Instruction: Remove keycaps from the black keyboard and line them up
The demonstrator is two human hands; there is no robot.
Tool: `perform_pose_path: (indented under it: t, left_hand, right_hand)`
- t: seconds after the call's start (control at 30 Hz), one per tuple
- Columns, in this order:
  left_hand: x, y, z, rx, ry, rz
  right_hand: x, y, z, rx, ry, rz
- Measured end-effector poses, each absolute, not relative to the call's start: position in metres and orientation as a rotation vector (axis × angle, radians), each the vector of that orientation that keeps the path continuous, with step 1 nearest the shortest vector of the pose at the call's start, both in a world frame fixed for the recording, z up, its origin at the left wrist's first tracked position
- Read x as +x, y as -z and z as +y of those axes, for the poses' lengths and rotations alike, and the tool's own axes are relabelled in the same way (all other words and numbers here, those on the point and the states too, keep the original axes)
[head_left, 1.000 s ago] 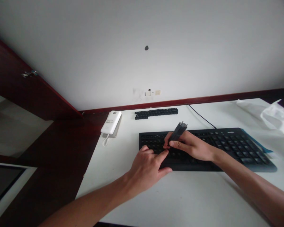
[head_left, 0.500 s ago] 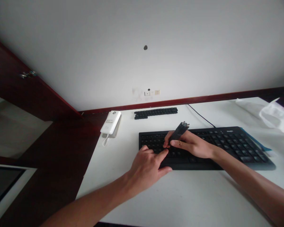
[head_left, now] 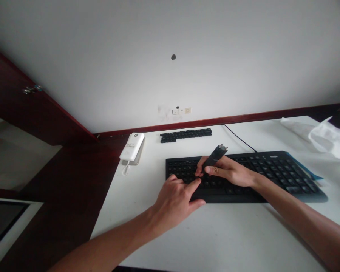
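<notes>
A black keyboard [head_left: 274, 172] lies across the white table [head_left: 215, 234]. My left hand [head_left: 175, 202] rests on the keyboard's front left part, fingers spread over the keys and thumb against the front edge. My right hand [head_left: 229, 172] is closed around a dark slim tool [head_left: 214, 156] with a metal-tipped upper end, held slanted. The tool's lower end points down at the keys just beyond my left fingertips.
A row of loose black keycaps [head_left: 186, 135] lies at the table's back edge. A white power bank [head_left: 132, 146] with a cord sits at the back left. The keyboard's cable [head_left: 239, 139] runs toward the wall. White plastic wrap [head_left: 325, 138] lies at the right. Dark red floor is left of the table.
Both hands stay in nearly the same place on the keyboard. The tool in my right hand has shifted slightly up and to the right.
</notes>
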State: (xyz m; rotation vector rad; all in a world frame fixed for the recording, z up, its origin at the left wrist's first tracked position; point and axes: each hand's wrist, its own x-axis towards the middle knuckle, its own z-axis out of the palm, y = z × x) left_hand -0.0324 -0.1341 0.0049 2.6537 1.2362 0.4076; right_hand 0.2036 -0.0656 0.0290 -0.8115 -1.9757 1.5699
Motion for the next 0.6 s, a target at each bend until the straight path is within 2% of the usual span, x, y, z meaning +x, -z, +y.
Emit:
perform_pose_path:
  t: [0.6]
  left_hand:
    - [-0.0326,-0.0060,-0.1332,2.598,-0.438,1.234]
  right_hand:
    - [0.2034,-0.0234,-0.0620,-0.812,-1.576,-1.902]
